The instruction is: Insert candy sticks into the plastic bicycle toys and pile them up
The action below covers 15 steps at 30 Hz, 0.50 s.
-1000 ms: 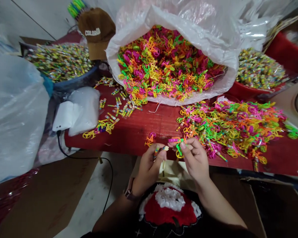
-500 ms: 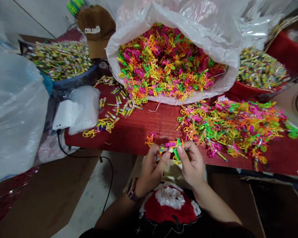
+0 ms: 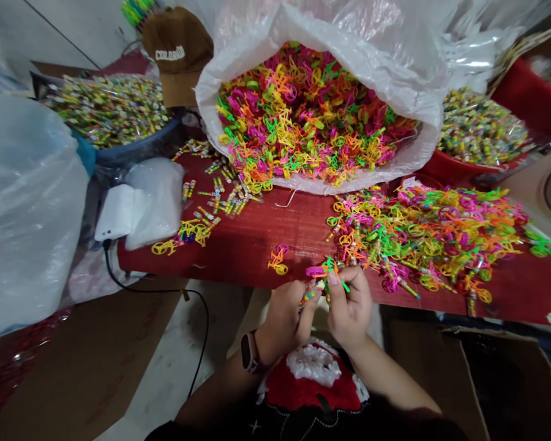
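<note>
My left hand (image 3: 287, 318) is closed around a small striped candy stick (image 3: 308, 296), just below the front edge of the red table (image 3: 257, 239). Close beside it, my right hand (image 3: 349, 306) pinches a green plastic bicycle toy (image 3: 330, 272) with a pink wheel. The two hands meet, with the stick's tip against the toy. A loose heap of neon plastic bicycles (image 3: 431, 229) lies on the table just beyond my right hand. A single orange and pink bicycle (image 3: 278, 260) lies ahead of my left hand.
A big white plastic bag (image 3: 316, 110) full of neon bicycles stands at the back. Basins of wrapped candy sticks sit back left (image 3: 108, 110) and back right (image 3: 480, 128). Loose candy sticks (image 3: 223, 196), a white charger (image 3: 114, 214), its black cable, a brown cap (image 3: 179, 52) and cardboard lie around.
Both hands have drawn closer together and slightly nearer my body. The candy stick has turned from upright toward the bicycle toy and now touches it.
</note>
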### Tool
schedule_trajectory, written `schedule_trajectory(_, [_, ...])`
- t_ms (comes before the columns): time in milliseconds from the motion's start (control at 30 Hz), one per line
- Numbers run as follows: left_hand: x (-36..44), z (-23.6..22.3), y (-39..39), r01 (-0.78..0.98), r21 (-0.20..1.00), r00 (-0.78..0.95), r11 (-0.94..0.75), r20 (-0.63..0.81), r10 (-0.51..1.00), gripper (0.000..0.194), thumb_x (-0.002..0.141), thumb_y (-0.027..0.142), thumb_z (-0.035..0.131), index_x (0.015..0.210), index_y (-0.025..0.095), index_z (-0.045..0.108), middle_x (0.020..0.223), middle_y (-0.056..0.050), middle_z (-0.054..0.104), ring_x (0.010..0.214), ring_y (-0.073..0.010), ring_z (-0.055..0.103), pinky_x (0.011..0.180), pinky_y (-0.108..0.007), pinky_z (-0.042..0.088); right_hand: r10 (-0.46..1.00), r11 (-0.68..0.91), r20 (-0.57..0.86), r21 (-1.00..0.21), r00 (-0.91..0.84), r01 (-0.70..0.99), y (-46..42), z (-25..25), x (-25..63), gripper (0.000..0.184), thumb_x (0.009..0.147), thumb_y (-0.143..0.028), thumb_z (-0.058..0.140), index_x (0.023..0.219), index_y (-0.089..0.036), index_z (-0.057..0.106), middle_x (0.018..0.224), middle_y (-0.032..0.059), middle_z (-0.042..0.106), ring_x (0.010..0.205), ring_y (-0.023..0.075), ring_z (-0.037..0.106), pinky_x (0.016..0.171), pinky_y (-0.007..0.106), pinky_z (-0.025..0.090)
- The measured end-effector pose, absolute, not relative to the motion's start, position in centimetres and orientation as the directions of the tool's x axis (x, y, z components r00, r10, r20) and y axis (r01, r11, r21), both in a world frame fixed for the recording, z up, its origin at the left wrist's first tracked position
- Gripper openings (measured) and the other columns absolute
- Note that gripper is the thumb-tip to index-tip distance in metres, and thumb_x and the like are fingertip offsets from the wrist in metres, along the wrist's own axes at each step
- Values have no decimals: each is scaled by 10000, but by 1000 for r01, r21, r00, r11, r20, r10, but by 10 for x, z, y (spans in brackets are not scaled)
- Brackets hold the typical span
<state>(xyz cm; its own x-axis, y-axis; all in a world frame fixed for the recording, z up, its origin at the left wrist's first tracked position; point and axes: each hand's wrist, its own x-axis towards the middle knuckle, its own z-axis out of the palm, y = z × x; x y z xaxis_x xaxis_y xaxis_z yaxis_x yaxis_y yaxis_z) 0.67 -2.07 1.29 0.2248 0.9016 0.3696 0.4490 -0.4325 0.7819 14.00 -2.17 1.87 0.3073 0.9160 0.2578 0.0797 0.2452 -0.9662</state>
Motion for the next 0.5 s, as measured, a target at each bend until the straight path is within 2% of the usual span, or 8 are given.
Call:
schedule_trajectory(200, [11, -1, -25, 473, 706, 245, -527, 469, 849, 251, 1047, 244, 451, 802, 241, 505, 651, -43, 630, 574, -197, 613, 586, -315, 397, 898, 251, 270, -963, 349, 98, -25, 14, 134, 270, 1052, -389, 617, 831, -259, 533, 754, -17, 530, 680, 173, 501, 658, 319, 408])
schedule_trajectory(300, [11, -8, -26, 435, 742, 217, -509, 463, 860, 235, 1051, 253, 467, 823, 236, 520, 670, -46, 655, 590, -200, 631, 598, -309, 417, 912, 206, 228, -973, 342, 100, -23, 15, 128, 298, 1042, -429, 623, 816, -259, 529, 724, -23, 527, 650, 168, 483, 628, 313, 401])
schedule_trajectory(433, [4, -7, -19, 329, 899, 132, -289, 259, 957, 210, 1077, 336, 497, 949, 217, 613, 785, -43, 717, 694, -193, 681, 656, -285, 475, 966, 156, 183, -976, 181, 154, -1, 25, 144, 288, 1007, -437, 671, 804, -248, 594, 724, -12, 595, 667, 175, 537, 642, 313, 418])
schedule_trajectory(500, [-6, -5, -11, 293, 943, 89, -158, 138, 986, 239, 1092, 375, 485, 1042, 215, 656, 848, -40, 728, 769, -192, 694, 703, -279, 494, 941, 183, 243, -950, 234, 251, 18, 36, 176, 240, 982, -428, 708, 839, -241, 667, 779, 9, 659, 718, 187, 577, 692, 330, 434])
